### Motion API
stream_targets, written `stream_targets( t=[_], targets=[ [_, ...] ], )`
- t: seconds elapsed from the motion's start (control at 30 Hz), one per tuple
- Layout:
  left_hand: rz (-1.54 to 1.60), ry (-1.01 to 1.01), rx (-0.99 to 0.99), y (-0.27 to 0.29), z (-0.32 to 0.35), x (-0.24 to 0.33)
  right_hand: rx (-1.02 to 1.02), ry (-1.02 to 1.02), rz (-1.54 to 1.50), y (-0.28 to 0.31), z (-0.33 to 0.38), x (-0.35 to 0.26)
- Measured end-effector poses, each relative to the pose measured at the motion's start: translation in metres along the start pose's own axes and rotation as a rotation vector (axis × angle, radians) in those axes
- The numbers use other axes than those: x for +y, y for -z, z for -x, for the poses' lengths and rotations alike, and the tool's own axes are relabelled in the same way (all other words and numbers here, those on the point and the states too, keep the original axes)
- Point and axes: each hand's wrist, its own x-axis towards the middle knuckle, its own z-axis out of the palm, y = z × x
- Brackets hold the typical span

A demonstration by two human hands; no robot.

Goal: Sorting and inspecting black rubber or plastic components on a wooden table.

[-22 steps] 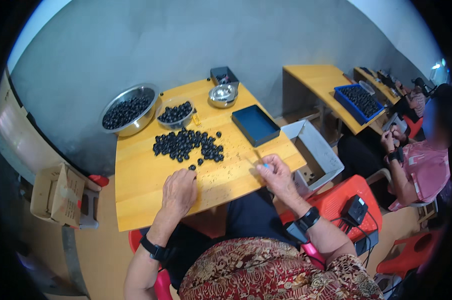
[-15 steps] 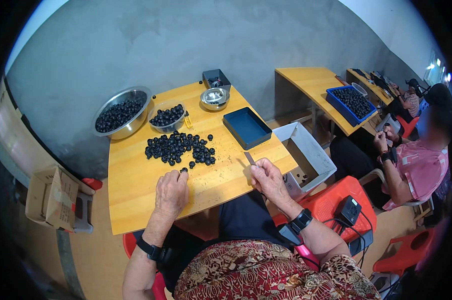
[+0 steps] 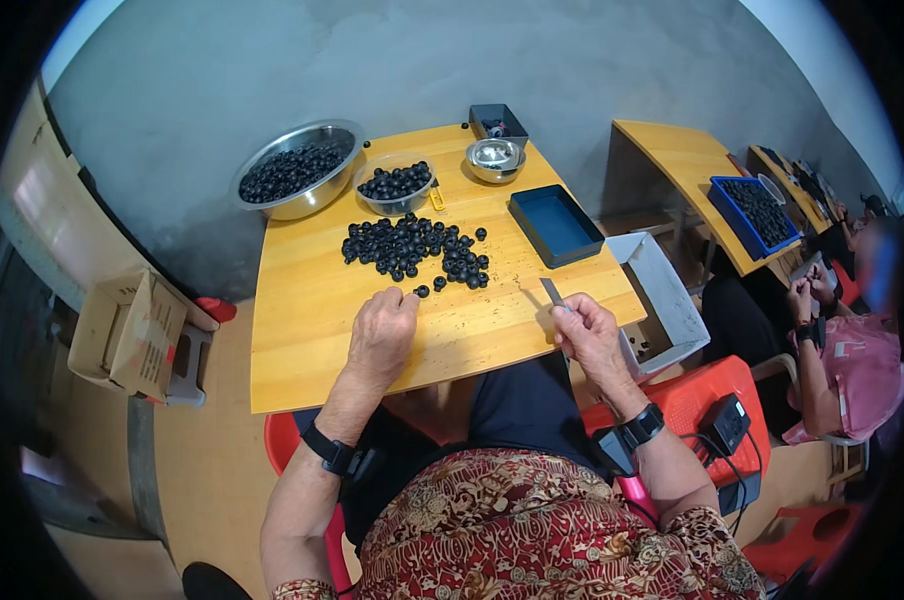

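My left hand [image 3: 382, 332] rests at the table's near side, its fingers curled and closed at a small black ball-shaped part [image 3: 422, 291]. How much of the part they grip is partly hidden. In my right hand [image 3: 587, 328] is a thin, flat grey blade [image 3: 551, 291], pinched between thumb and fingers and pointing up over the table. Beyond my left hand lies a loose pile of black ball-shaped parts [image 3: 397, 243], several with a hole showing. Small dark shavings are scattered between my hands.
On the yellow table [image 3: 302, 345] stand a large steel bowl [image 3: 312, 205], a clear tub [image 3: 392, 205] of parts, a yellow cutter [image 3: 436, 198], a small metal bowl [image 3: 496, 170] and a dark tray [image 3: 560, 240]. A white box [image 3: 687, 335] stands right of it. A co-worker [image 3: 847, 370] sits farther right.
The whole view has shifted, so the table appears farther up and to the right. Both hands keep nearly the same places over the table, the blade still in my right hand.
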Motion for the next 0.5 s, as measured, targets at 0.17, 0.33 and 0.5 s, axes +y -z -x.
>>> stream_targets(
  t=[0.17,0.33,0.5],
  targets=[
    [0.141,0.065,0.089,0.006,0.001,0.006,-0.001,-0.018,0.011,-0.004,0.002,-0.003],
    [0.948,0.49,-0.285,0.035,-0.01,0.041,-0.038,0.11,0.102,-0.013,0.018,-0.023],
    [1.655,0.719,-0.38,0.064,-0.022,0.074,-0.039,0.446,0.416,-0.024,0.04,-0.048]
  ],
)
